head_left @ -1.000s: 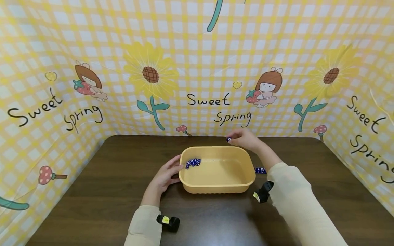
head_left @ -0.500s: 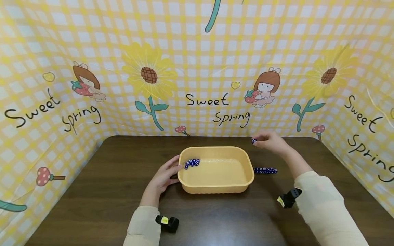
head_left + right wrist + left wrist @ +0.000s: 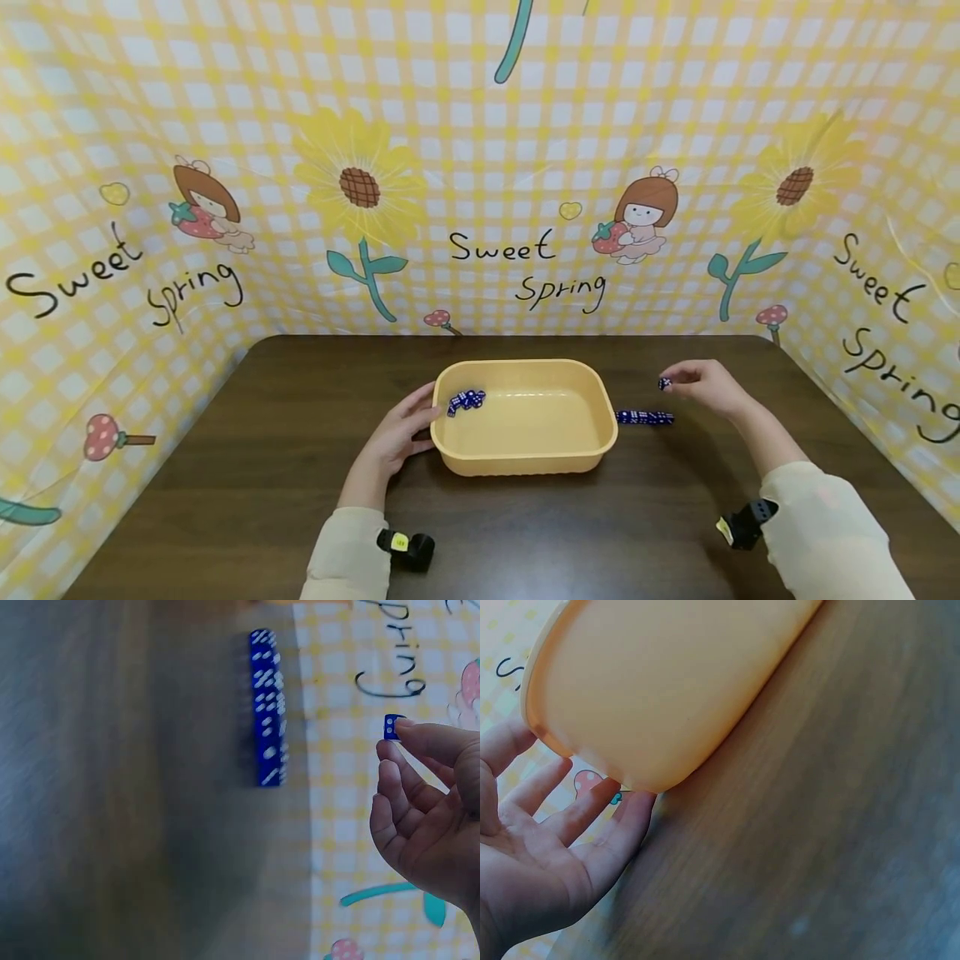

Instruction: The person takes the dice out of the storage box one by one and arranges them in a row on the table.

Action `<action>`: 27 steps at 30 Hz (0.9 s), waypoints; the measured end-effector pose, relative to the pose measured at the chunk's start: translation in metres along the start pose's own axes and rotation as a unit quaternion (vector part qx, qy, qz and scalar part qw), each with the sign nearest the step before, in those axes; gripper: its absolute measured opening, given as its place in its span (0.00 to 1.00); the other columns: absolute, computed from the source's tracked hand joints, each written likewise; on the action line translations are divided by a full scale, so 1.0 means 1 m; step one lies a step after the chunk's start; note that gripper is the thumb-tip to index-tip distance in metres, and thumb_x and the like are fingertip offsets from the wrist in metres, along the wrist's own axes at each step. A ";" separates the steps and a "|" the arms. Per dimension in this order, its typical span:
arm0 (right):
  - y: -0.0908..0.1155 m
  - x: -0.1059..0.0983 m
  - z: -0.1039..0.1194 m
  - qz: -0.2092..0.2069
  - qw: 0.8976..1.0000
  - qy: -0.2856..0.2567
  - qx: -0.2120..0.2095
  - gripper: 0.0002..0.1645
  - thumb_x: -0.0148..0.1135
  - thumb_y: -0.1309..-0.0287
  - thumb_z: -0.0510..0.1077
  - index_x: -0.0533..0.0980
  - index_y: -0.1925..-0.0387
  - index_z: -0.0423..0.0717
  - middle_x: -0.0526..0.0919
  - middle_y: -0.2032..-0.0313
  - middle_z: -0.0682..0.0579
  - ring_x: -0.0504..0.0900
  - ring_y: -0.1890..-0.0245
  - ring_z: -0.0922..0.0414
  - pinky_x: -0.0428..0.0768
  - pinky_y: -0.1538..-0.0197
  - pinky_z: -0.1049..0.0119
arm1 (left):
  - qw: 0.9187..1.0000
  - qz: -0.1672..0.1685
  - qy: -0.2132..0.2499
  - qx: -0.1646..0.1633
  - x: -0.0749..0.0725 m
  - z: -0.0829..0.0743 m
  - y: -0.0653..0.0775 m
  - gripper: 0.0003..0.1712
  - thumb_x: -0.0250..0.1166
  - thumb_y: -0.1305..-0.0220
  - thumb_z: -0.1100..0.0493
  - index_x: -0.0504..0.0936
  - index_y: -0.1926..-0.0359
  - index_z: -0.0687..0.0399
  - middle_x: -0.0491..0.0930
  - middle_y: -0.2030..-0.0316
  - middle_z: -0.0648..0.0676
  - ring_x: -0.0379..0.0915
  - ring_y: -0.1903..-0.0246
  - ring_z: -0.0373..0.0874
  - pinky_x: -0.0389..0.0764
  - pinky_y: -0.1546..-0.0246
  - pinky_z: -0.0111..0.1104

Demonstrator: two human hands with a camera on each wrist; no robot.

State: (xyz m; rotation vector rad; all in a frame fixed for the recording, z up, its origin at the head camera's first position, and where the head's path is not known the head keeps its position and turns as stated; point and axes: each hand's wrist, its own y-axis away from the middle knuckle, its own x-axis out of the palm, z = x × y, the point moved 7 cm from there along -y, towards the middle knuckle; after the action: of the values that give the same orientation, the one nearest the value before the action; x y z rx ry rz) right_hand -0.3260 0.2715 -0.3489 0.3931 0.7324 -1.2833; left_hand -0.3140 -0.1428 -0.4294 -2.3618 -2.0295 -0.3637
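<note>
At the left end of a yellow plastic tub (image 3: 517,467), my left hand (image 3: 397,433) holds the rim, thumb at its edge and fingers against the outer wall. The left wrist view shows those fingertips (image 3: 604,791) along the tub's side. Several blue dice (image 3: 468,402) with white pips lie inside at the left end. My right hand (image 3: 708,387) pinches one blue die (image 3: 391,727) between thumb and finger, above the table to the tub's right. A straight row of blue dice (image 3: 266,712) stretches rightward from beside the tub, left of that hand in the head view.
The dark wood table (image 3: 525,542) has rounded far corners. Behind it and along both sides hangs a yellow checked cloth (image 3: 465,167) with printed flowers and writing. A black wrist camera (image 3: 408,548) is strapped at each sleeve.
With the die in its fingers, my right hand has moved right from behind the tub, then lower toward the row's right end. More of the row shows. The left hand stays at the tub.
</note>
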 end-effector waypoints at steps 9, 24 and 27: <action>0.016 0.005 -0.034 -0.003 1.000 -0.001 0.022 0.13 0.57 0.51 0.32 0.73 0.64 0.26 0.76 0.75 0.46 0.73 0.77 0.54 0.72 0.75 0.64 | 1.000 0.001 -0.004 0.004 -0.001 0.000 0.000 0.29 0.58 0.44 0.60 0.63 0.40 0.48 0.65 0.46 0.60 0.64 0.51 0.55 0.71 0.62 0.47; 0.023 0.019 -0.058 -0.012 0.999 0.000 0.048 0.09 0.57 0.54 0.29 0.74 0.68 0.27 0.72 0.82 0.50 0.69 0.81 0.56 0.69 0.78 0.64 | 1.000 0.007 -0.002 0.004 0.001 0.000 0.000 0.29 0.57 0.43 0.61 0.61 0.39 0.49 0.64 0.45 0.60 0.64 0.52 0.55 0.71 0.63 0.46; 0.022 0.020 -0.058 -0.012 0.999 0.001 0.048 0.09 0.57 0.55 0.29 0.75 0.68 0.27 0.72 0.82 0.50 0.69 0.81 0.56 0.69 0.78 0.64 | 1.000 0.005 -0.001 0.002 0.001 0.000 0.000 0.29 0.57 0.43 0.61 0.61 0.40 0.48 0.64 0.45 0.59 0.65 0.52 0.55 0.72 0.64 0.45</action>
State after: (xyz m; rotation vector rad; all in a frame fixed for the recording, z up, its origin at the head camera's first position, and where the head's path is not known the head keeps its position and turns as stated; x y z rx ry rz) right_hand -0.3190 0.3003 -0.4067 0.4654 0.6801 -1.3448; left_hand -0.3141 -0.1423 -0.4294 -2.3705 -2.0166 -0.3581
